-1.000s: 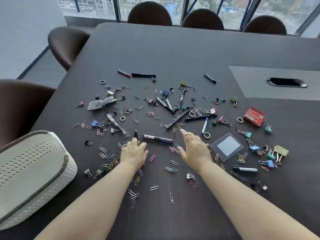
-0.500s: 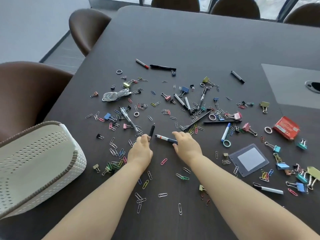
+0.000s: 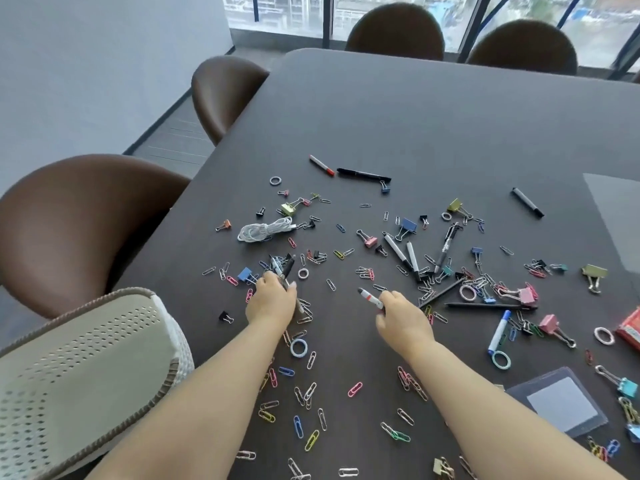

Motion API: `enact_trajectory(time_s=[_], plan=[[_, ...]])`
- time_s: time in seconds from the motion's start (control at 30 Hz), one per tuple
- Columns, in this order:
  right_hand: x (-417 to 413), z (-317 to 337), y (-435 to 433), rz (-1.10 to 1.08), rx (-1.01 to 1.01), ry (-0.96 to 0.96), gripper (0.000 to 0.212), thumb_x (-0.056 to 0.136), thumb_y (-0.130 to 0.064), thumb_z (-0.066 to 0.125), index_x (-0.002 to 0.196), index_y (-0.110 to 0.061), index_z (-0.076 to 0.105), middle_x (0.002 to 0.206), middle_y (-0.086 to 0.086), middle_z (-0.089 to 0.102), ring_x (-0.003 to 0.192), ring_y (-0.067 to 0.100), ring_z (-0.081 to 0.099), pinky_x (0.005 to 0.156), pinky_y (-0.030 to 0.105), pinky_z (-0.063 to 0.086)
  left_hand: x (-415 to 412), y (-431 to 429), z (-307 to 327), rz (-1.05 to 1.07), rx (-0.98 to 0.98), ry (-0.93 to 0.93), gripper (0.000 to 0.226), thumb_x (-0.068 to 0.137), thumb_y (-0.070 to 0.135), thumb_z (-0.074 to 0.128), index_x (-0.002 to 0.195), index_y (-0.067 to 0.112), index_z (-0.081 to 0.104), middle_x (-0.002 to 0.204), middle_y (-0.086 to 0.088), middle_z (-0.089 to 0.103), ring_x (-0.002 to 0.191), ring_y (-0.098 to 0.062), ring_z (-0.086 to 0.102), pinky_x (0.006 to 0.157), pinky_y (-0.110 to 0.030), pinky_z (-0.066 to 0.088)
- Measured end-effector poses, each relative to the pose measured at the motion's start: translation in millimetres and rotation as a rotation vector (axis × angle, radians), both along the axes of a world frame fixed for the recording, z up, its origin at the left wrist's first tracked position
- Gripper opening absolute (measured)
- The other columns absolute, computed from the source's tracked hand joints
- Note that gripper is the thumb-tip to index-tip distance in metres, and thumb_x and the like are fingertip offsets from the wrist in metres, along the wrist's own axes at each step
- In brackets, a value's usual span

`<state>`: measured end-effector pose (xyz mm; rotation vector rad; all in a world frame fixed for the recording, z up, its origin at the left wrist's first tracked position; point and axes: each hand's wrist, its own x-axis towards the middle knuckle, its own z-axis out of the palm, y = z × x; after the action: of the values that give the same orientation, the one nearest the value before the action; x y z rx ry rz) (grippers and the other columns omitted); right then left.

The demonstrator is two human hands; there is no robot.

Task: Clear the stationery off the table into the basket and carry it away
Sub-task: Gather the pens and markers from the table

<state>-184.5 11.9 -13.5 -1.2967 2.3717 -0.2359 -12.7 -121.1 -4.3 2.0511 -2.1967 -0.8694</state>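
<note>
Stationery lies scattered over the dark table point(image 3: 433, 119): several paper clips, binder clips, rings and pens. My left hand point(image 3: 272, 301) is closed around a black pen point(image 3: 288, 266) that sticks up out of its fingers. A white marker point(image 3: 370, 298) with a red band points up and left from my right hand point(image 3: 403, 322), which grips it. The pale perforated basket point(image 3: 79, 372) sits at the table's near left edge, left of my left arm. A coiled white cable point(image 3: 265, 229) lies beyond my left hand.
Brown chairs stand at the left point(image 3: 83, 216), far left point(image 3: 225, 88) and far side point(image 3: 394, 34). A clear card holder point(image 3: 557, 403) lies at the near right and a red packet point(image 3: 632, 329) at the right edge. Windows run behind the table.
Both hands have closed on pens and lifted them: the left took the black pen, the right the white marker. My view has swung left and the basket looks nearer.
</note>
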Motion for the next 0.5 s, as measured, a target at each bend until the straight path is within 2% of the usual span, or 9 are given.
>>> enact_trajectory(time_s=[0.03,0.13,0.23,0.37,0.5], plan=[[-3,-1,-2,0.008,0.006,-0.006,0.004,0.089,-0.014,0.042,0.090,-0.012,0.045,0.102,0.009,0.056,0.089,0.033,0.055,0.062,0.031,0.030,-1,-7,-2,0.006,0.017,-0.014,0.039,0.093,0.041,0.045,0.114,0.009,0.042,0.120,-0.010,0.053,0.107,-0.031,0.053,0.081,-0.036,0.041],[-10,-5,-3,-0.004,0.019,0.000,0.009,0.090,-0.017,0.041,0.082,-0.016,0.038,0.097,0.011,0.060,0.089,0.032,0.055,0.061,0.031,0.029,-6,-23,-8,-0.002,0.035,-0.090,0.041,0.090,0.040,0.052,0.112,0.007,0.040,0.115,-0.012,0.058,0.105,-0.031,0.056,0.079,-0.037,0.044],[-15,-9,2,-0.060,-0.003,-0.012,0.013,0.091,-0.022,0.044,0.081,-0.017,0.036,0.096,0.010,0.061,0.089,0.031,0.055,0.060,0.030,0.030,-10,-25,-11,-0.022,0.032,-0.127,0.033,0.090,0.028,0.052,0.113,0.007,0.043,0.114,-0.013,0.059,0.103,-0.032,0.056,0.078,-0.034,0.042],[-27,-6,13,-0.170,-0.058,-0.023,0.023,0.092,-0.036,0.050,0.082,-0.017,0.039,0.092,0.006,0.061,0.090,0.030,0.057,0.061,0.031,0.035,-24,-12,-10,-0.082,-0.055,0.028,0.030,0.089,0.021,0.042,0.116,0.009,0.047,0.109,-0.014,0.060,0.097,-0.033,0.055,0.075,-0.034,0.038],[-52,3,17,-0.345,-0.101,0.000,0.026,0.092,-0.034,0.051,0.099,-0.010,0.047,0.097,0.011,0.062,0.090,0.032,0.058,0.064,0.032,0.038,-50,4,-6,-0.227,-0.070,0.131,0.030,0.091,0.018,0.040,0.119,0.008,0.044,0.111,-0.015,0.057,0.096,-0.035,0.055,0.078,-0.037,0.039]])
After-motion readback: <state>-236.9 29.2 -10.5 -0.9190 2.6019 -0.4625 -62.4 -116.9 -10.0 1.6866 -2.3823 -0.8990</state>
